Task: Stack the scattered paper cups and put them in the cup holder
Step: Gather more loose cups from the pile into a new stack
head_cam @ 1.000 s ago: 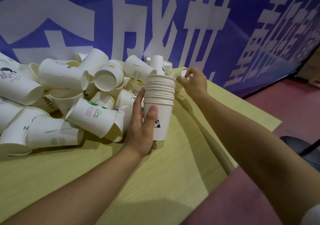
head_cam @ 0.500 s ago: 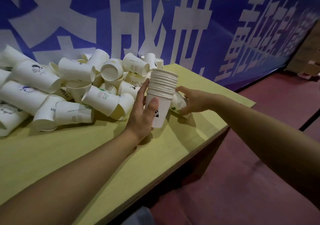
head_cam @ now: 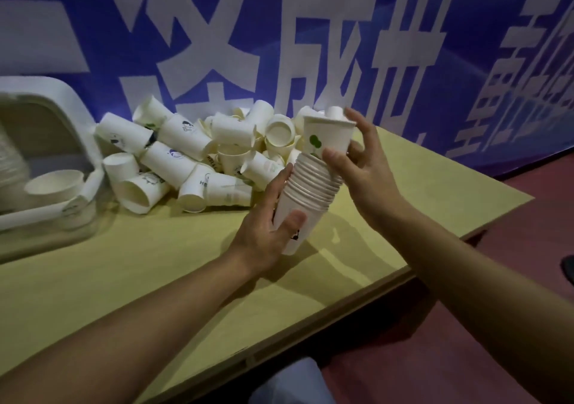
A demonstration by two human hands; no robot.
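Head view: our left hand (head_cam: pixel 264 236) grips the stack (head_cam: pixel 306 198) above the bench (head_cam: pixel 155 279); our right hand (head_cam: pixel 360 167) pinches a cup (head_cam: pixel 327 136) entering its top. Paper walls are light and crush easily, so we hold mid-wall, gently. The cup holder (head_cam: pixel 46 130) is blurred and cut off at left

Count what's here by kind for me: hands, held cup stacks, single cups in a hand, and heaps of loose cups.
Hands: 2, left hand and right hand
Nested cup stack: 1, held by the left hand
Green-print cup: 1, gripped by the right hand at the stack's top
Heap of loose cups: 1, too jumbled to count singly
Total: 5
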